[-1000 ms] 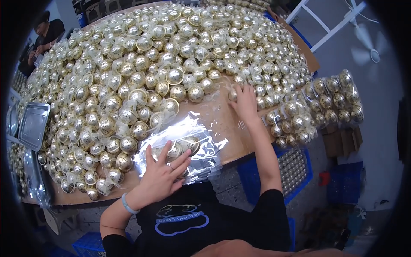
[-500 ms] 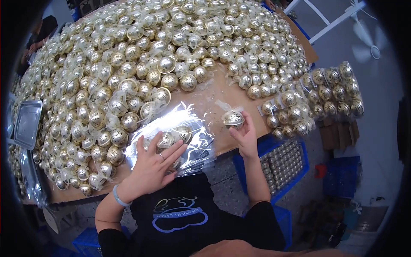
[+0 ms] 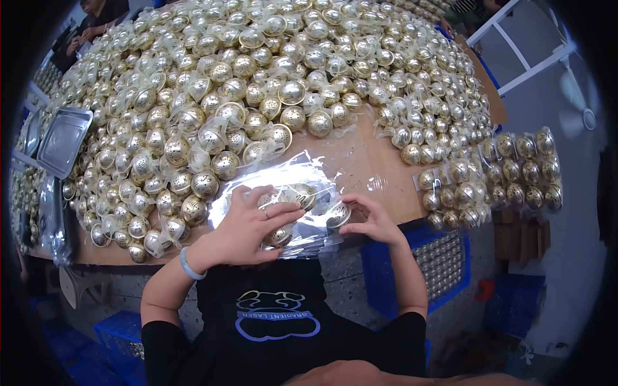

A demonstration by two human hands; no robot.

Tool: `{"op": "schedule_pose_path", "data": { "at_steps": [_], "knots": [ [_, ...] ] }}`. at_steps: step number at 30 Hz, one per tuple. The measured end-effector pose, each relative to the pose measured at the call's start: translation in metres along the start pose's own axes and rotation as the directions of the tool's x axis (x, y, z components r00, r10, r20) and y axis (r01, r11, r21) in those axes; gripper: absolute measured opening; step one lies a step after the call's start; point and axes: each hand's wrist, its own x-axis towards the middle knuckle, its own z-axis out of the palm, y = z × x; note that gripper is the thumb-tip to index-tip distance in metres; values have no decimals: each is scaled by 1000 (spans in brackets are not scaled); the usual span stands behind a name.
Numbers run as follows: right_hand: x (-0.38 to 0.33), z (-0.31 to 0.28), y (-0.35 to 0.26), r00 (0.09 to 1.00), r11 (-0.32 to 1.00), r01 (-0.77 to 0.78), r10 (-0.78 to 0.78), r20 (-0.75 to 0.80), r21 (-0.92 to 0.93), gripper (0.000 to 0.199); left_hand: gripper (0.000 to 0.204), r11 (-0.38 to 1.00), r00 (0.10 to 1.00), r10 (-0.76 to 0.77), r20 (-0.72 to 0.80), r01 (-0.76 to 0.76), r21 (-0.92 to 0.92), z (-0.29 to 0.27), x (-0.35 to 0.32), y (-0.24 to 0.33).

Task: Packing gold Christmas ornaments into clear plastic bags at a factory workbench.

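Note:
A clear plastic bag point(image 3: 254, 181) lies at the table's near edge, its film shining in the light. Several gold perforated ball ornaments point(image 3: 302, 195) are grouped on or in it; the glare hides which. Across these balls rests my left hand point(image 3: 248, 225), fingers apart and partly covering them. My right hand point(image 3: 374, 220) pinches another gold ball ornament point(image 3: 338, 215) between thumb and fingers, at the bag's right side and close to the grouped balls.
A great heap of gold balls with pale ribbons point(image 3: 219, 83) covers most of the table point(image 3: 386, 180). Bagged ball packs point(image 3: 521, 167) sit at the right. Metal trays point(image 3: 64, 141) stand left. A blue crate point(image 3: 418, 267) of balls is below the right edge. Other people point(image 3: 96, 26) are at the far side.
My right hand has brought its ball leftward and down, from above the bare tabletop to the bag's right side. My left hand stays on the balls, its fingers more bent. The view has shifted.

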Motion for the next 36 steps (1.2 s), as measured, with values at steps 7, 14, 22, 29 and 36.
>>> {"op": "schedule_pose_path", "data": {
  "at_steps": [7,14,22,29,36],
  "knots": [
    [15,-2,3,962,878,-216,116,248,427,52,76,997,996,-61,-70,58,-49,1,0,4],
    [19,34,-65,972,978,204,-206,-114,-33,30,79,998,937,-53,-344,42,-38,-6,-10,6],
    [17,84,-93,567,241,313,-824,-24,-919,43,130,925,422,-367,-829,73,-373,73,8,37],
    [15,81,-105,607,295,449,-793,46,-843,48,72,800,598,-16,-802,-473,-369,24,2,-18],
    [49,47,-188,851,358,394,-489,189,-847,45,62,754,616,92,-783,-556,-349,32,5,-8]
  ]
}}
